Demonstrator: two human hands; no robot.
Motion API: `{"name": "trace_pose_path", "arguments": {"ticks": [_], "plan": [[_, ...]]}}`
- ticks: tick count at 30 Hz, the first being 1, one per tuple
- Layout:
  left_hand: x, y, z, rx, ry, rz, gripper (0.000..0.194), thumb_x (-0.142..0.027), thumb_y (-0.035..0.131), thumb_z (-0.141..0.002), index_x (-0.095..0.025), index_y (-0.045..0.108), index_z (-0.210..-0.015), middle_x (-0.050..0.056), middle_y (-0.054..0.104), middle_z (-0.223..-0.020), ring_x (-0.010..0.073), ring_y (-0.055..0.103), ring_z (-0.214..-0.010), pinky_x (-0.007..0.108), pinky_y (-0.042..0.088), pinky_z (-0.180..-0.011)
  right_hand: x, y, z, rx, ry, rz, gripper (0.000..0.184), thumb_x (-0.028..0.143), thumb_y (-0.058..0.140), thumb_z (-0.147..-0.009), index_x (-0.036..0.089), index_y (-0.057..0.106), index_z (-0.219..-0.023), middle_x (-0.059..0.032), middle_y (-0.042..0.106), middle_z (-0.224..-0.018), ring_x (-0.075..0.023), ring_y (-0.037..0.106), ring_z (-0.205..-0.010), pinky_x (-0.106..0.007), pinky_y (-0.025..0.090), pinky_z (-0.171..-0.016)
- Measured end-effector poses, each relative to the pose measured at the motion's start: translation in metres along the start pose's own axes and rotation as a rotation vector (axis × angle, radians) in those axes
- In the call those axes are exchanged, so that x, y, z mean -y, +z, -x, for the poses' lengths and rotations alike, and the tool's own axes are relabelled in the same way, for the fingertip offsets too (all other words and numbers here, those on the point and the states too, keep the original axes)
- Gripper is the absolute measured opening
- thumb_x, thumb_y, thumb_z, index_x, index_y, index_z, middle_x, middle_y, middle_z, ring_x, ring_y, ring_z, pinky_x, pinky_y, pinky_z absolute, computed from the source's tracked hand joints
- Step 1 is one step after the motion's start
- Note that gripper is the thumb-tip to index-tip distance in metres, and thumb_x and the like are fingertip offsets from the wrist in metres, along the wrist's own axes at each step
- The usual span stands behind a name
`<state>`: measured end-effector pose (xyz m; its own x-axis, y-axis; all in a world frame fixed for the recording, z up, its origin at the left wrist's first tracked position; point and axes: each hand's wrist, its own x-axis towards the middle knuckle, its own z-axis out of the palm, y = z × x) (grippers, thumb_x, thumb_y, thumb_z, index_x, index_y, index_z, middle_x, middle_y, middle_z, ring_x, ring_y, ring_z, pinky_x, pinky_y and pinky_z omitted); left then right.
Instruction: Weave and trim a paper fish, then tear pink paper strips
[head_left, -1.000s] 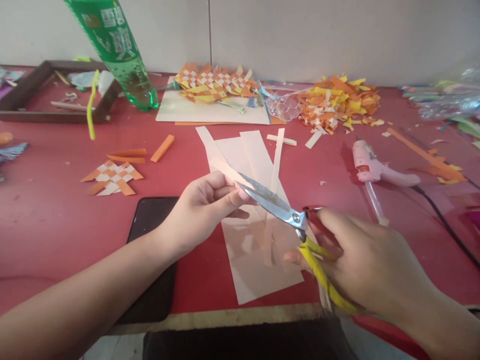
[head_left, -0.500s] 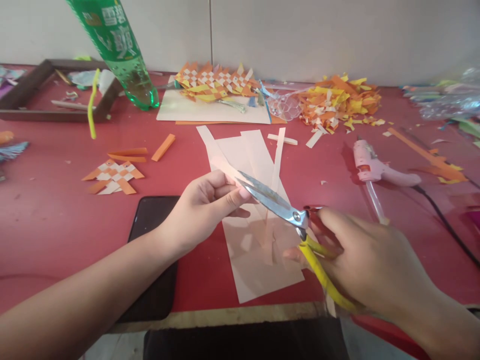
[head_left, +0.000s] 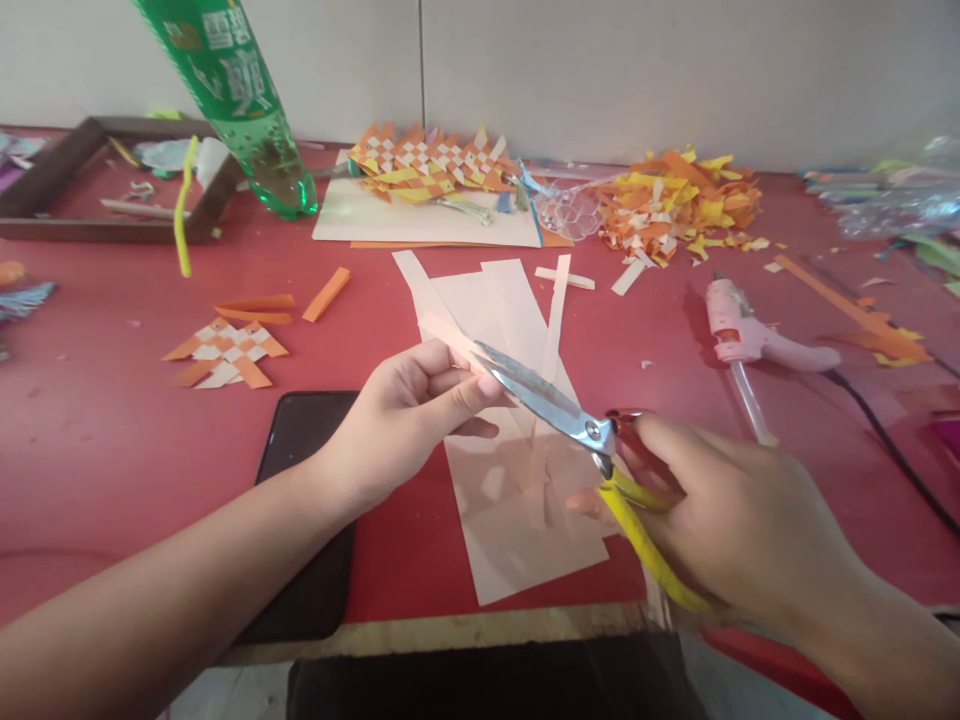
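My left hand (head_left: 424,420) pinches a white paper strip (head_left: 439,310) between thumb and fingers, and the strip runs up and to the left. The blades of a pair of scissors (head_left: 551,400) lie across the strip beside my left fingertips, nearly closed. My right hand (head_left: 735,520) grips the scissors by their handles, one of them yellow. Beneath both hands rest sheets of white paper (head_left: 510,560), with a narrow white strip (head_left: 556,315) standing out at the right. A black phone (head_left: 307,540) lies partly under my left forearm.
A woven orange-and-white paper fish (head_left: 229,352) lies at the left. Farther back are a green bottle (head_left: 247,110), a brown frame (head_left: 45,190), more woven fish (head_left: 427,165) and a heap of orange and yellow paper scraps (head_left: 679,205). A pink glue gun (head_left: 750,330) lies at the right, its cord trailing.
The scissor blades have drawn closer together at the strip. Both hands stay in almost the same place, and the rest looks unchanged.
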<state>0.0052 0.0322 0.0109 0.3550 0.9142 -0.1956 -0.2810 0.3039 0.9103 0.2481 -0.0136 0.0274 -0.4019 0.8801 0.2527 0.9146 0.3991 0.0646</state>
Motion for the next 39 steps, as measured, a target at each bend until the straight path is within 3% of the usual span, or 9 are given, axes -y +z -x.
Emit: {"name": "trace_pose_path", "arguments": {"ticks": [31, 39], "plan": [[-0.0005, -0.0008, -0.0010, 0.012, 0.022, 0.080, 0.009, -0.028, 0.074, -0.084, -0.020, 0.069, -0.085, -0.002, 0.077, -0.088, 0.0150, 0.074, -0.092, 0.016, 0.060, -0.066, 0.0057, 0.0054, -0.0055, -0.131, -0.023, 0.060, 0.052, 0.062, 0.038, -0.093, 0.022, 0.038, -0.059, 0.0036, 0.041, -0.043, -0.0117, 0.042, -0.036, -0.026, 0.021, -0.045], [-0.0018, 0.0000, 0.0001, -0.027, 0.014, 0.025, 0.015, -0.033, 0.076, -0.082, -0.020, 0.069, -0.086, 0.001, 0.078, -0.090, 0.0190, 0.074, -0.094, 0.019, 0.060, -0.066, 0.0055, 0.0030, -0.0073, -0.135, -0.028, 0.074, 0.048, 0.056, 0.042, -0.092, 0.022, 0.039, -0.058, 0.0031, 0.042, -0.043, -0.0120, 0.042, -0.036, -0.026, 0.022, -0.044]]}}
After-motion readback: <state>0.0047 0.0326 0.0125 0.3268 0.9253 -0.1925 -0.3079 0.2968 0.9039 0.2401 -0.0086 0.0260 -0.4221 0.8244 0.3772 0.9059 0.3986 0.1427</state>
